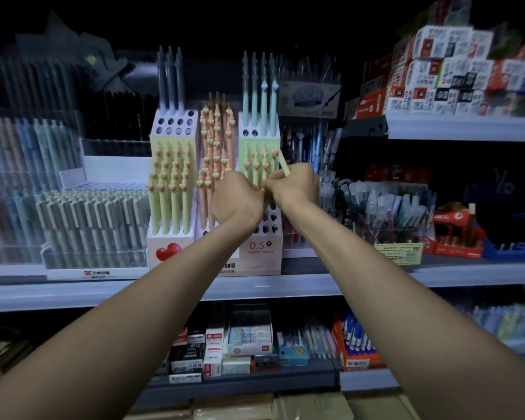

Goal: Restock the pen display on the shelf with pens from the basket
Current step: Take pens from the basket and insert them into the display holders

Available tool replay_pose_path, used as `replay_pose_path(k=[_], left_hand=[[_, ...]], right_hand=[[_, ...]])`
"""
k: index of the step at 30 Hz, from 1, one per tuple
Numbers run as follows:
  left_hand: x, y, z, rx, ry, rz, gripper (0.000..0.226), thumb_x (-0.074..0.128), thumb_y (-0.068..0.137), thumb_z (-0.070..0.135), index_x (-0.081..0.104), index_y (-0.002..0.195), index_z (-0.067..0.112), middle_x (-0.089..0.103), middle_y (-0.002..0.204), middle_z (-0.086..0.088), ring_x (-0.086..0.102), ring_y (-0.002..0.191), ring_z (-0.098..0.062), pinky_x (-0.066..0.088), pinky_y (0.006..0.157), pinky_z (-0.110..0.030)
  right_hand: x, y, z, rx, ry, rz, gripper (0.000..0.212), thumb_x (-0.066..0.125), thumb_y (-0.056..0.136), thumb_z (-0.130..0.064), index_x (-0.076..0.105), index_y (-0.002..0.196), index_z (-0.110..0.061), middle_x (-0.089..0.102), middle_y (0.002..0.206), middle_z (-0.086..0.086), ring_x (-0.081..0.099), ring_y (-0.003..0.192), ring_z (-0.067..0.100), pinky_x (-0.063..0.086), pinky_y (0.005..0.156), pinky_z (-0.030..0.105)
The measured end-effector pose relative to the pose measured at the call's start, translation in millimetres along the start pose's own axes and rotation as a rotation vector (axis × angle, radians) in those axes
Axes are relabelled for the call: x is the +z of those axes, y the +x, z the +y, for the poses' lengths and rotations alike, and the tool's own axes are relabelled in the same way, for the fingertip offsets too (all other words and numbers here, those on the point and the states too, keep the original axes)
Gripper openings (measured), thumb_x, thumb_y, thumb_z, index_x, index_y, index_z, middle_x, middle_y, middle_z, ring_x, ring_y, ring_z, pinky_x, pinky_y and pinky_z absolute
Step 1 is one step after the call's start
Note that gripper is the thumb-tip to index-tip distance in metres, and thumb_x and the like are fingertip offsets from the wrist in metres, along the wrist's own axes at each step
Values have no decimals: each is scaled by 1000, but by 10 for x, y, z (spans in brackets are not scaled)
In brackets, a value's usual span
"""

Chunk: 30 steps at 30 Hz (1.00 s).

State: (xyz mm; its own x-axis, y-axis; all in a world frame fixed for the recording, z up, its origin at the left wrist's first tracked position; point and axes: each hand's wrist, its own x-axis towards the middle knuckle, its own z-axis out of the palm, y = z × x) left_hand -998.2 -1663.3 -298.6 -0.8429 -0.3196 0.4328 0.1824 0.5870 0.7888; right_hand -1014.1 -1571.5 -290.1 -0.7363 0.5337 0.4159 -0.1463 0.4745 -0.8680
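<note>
The tiered pen display (259,250) stands on the middle shelf, with yellow-green pens on the left, pink pens in the middle and green pens on the right, all with heart clips. Both my hands are raised in front of its right column. My right hand (294,184) grips a pale green pen (283,161) that sticks up and to the left from the fist. My left hand (235,197) is curled beside it, knuckles touching the right hand; whether it holds anything is hidden. Several holes in the lower right tier (270,222) are empty. No basket is in view.
A rack of grey-green pens (94,225) stands left of the display, and clear tubs of pens (388,213) stand to the right. Red and white boxes (455,74) are stacked on the upper right shelf. Small stationery boxes (243,341) fill the lower shelf.
</note>
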Motion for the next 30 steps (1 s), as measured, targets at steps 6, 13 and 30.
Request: replay_pose_path(k=[6,13,30], left_hand=[[-174,-60,-157,20,-47,-228,14,83,84,17,80,73,9,75,66,-3,74,66,-21,65,72,-45],[-389,-383,-323,44,-176,-420,15,85,83,14,81,70,7,78,73,-5,71,65,-5,60,69,-29],[-711,-757,-233,78,-565,-542,12,77,92,12,80,102,5,79,91,-9,70,69,-12,51,58,-15]], right_hand=[[-377,-319,82,22,-51,-58,6,74,84,-21,72,79,-19,71,75,0,69,68,23,59,64,35],[-668,-671,172,25,-58,-183,20,60,94,-28,46,99,-15,58,84,5,53,65,20,42,59,34],[-905,-950,-6,34,283,-246,9,80,88,-10,77,91,-18,78,99,3,75,97,24,61,94,42]])
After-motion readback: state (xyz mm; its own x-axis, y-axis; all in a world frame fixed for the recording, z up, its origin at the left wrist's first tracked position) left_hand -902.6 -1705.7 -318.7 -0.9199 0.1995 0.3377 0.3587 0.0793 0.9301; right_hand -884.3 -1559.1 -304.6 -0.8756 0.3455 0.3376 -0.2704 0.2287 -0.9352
